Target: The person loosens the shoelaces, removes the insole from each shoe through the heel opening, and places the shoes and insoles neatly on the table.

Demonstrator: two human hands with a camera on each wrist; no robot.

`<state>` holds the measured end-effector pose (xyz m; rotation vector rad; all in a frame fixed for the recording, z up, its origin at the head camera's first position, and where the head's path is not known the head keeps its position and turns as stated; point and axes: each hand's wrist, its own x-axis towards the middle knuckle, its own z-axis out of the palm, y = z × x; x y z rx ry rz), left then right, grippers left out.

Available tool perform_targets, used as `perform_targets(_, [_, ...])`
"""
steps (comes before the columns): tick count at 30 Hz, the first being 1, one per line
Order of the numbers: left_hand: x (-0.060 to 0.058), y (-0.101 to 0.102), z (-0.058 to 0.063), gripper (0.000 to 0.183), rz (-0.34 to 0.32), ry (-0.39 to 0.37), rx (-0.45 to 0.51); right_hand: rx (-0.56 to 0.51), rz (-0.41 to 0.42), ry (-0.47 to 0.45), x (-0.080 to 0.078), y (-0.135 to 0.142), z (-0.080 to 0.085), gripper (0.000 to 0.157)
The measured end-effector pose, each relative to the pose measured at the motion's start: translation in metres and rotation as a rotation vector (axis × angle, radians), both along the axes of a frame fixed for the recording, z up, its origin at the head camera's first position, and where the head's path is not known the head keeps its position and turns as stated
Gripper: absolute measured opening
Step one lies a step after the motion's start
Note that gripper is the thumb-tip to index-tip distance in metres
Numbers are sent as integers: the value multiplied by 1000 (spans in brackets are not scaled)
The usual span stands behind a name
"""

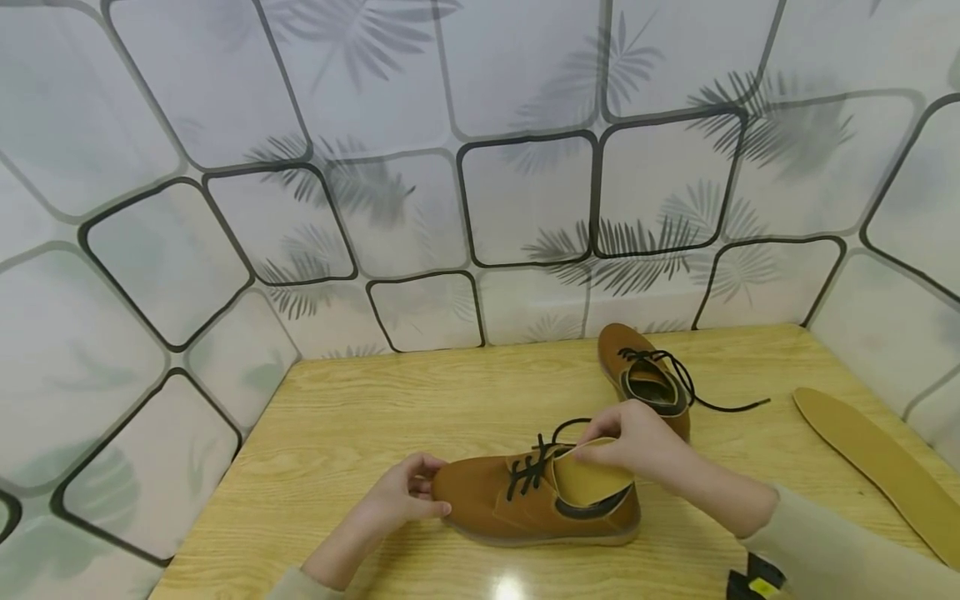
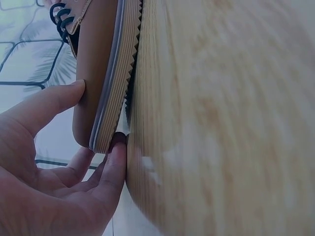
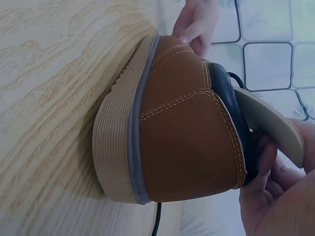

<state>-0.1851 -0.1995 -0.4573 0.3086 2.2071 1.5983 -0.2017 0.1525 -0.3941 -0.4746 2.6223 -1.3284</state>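
A brown lace-up shoe (image 1: 480, 496) with black laces lies sole down on the table, toe pointing left. My left hand (image 1: 397, 493) holds its toe; in the left wrist view the thumb (image 2: 74, 92) presses the upper while other fingers reach round the front of the sole. A tan insole (image 1: 588, 477) sits partly inside the shoe opening, its rear end sticking up. My right hand (image 1: 637, 437) pinches that raised end above the heel. From the right wrist view, the insole (image 3: 273, 129) tilts out of the dark collar; its front part is hidden inside the shoe.
A second brown shoe (image 1: 626, 346) stands behind, its black lace trailing right over the wooden table (image 1: 360, 400). Another tan insole (image 1: 877, 458) lies at the right side. Patterned panels (image 1: 525, 200) rise along the table's back and sides. A black-and-yellow item (image 1: 757, 577) shows beside the right sleeve.
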Motion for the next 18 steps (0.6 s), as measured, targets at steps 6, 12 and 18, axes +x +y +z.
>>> perform_targets(6, [0,0,0,57,2,-2,-6,-28,-20,-40,0,3,2,18])
perform_targets(12, [0,0,1,57,-6,-5,5,-37,-36,-70,1,6,3,20])
perform_targets(18, [0,0,1,57,-9,-6,10,-51,-57,-95,1,11,2,24])
